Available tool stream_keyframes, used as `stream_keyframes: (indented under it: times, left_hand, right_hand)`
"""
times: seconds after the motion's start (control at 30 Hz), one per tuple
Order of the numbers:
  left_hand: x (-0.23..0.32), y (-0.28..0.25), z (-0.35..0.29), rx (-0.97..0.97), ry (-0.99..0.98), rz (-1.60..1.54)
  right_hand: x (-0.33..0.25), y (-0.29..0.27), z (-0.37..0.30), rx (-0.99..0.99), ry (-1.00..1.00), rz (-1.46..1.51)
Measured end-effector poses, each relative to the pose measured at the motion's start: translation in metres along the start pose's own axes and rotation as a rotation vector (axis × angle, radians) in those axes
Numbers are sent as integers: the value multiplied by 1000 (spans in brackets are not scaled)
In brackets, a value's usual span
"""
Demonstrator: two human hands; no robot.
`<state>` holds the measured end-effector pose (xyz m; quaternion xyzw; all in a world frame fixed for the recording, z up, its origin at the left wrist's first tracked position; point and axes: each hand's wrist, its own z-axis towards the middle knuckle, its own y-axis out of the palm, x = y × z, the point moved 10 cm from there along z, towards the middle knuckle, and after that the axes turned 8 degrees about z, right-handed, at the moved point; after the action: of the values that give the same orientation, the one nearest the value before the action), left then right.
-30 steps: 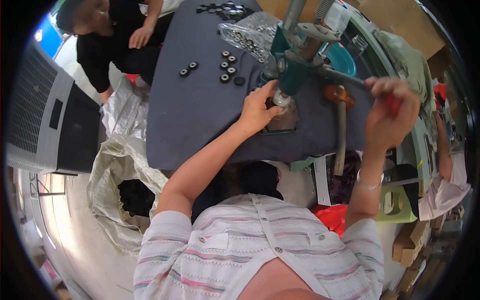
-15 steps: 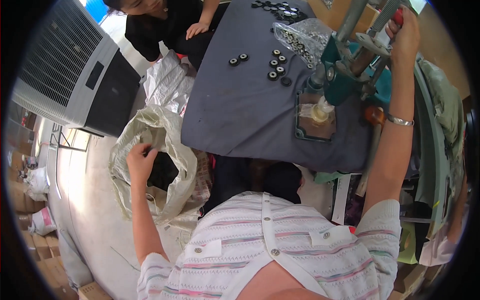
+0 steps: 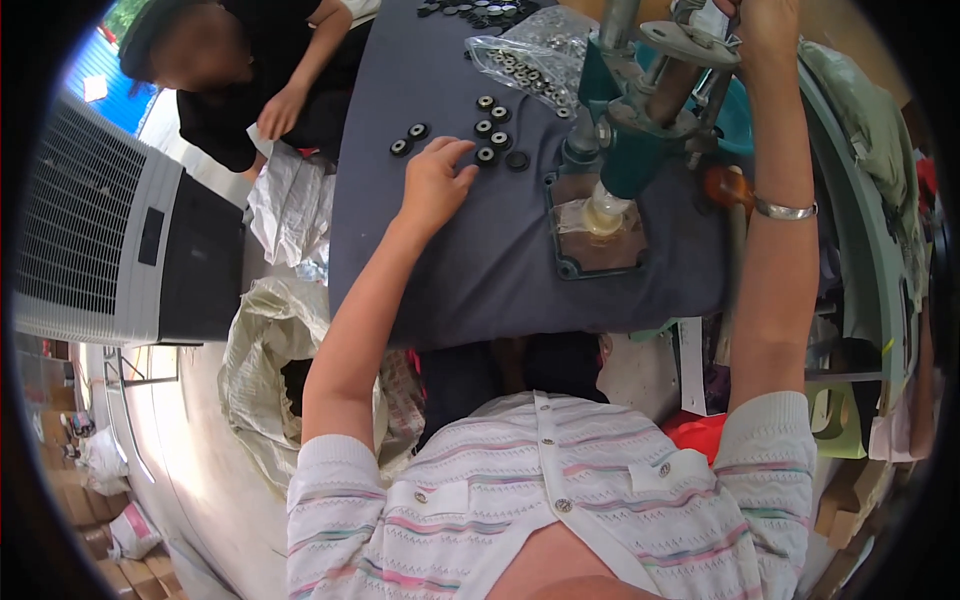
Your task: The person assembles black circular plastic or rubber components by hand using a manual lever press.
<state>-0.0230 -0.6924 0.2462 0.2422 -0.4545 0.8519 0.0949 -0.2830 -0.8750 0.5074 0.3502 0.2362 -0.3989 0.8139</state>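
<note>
My left hand (image 3: 437, 187) reaches over the dark cloth-covered table (image 3: 470, 275), fingers apart and holding nothing that I can see. Just beyond its fingertips lie several small black round parts (image 3: 486, 156) with pale metal centres. My right hand (image 3: 768, 30) is raised at the top right, partly cut off by the picture's edge, closed on the lever handle of a green hand press; the handle itself is out of view. The press (image 3: 640, 150) stands on a dark base plate (image 3: 625, 255). A pale yellowish round piece (image 3: 604, 218) sits under its ram.
A clear plastic bag (image 3: 535, 60) of small metal-centred parts lies behind the press. More black discs (image 3: 480, 12) are at the far edge. An open woven sack (image 3: 265, 330) stands left of the table, near a large air cooler (image 3: 90, 220). Another person (image 3: 250, 80) sits at the far left.
My left hand has moved from over the open sack up onto the table beside the black round parts, its fingers now apart. My right hand stays high by the press. The view has shifted.
</note>
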Motion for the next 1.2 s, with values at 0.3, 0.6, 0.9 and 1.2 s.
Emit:
stream_keyframes:
  times: [0.3, 0.6, 0.9, 1.2]
  left_hand:
    - [19, 29, 9, -80, 149, 289]
    - [32, 8, -28, -108, 203, 143]
    - [17, -21, -23, 3, 196, 35]
    - [-93, -25, 12, 114, -60, 400]
  right_hand:
    - [-3, 2, -3, -18, -15, 26]
    - [-8, 14, -8, -37, -31, 128]
    - [-7, 16, -14, 20, -8, 61]
    - [1, 4, -3, 8, -12, 79]
